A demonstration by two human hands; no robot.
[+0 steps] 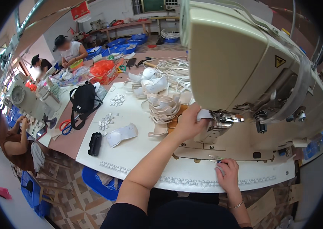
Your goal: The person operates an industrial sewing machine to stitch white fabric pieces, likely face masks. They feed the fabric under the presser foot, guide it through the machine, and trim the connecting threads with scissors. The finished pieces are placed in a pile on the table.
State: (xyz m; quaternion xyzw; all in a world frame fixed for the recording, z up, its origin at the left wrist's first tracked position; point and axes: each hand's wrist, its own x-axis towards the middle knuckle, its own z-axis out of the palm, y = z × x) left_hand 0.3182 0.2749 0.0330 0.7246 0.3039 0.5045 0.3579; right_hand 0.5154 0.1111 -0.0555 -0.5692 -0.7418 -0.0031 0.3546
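My left hand (pixel 188 123) is closed around a white strip-like piece (pixel 205 114), holding it against the needle area of a large cream sewing machine (pixel 228 57). Thumb and fingers pinch its left end; the rest runs in beside the metal presser foot (pixel 228 117). Lower down, near the table's front edge, my right hand (pixel 228 173) has its fingers curled round small thread snips (pixel 215 157), blades pointing up and left. Just left of my left hand stands a stack of curved beige pieces (pixel 163 108). A flat white piece (pixel 122 134) lies farther left.
A black oblong object (pixel 94 144), small white scraps (pixel 106 121) and a black bag (pixel 85 99) are on the left. White straps (pixel 173 70) heap up behind. A ruler scale (pixel 192 181) follows the front edge; a blue tub (pixel 98 183) sits below. Several people work beyond.
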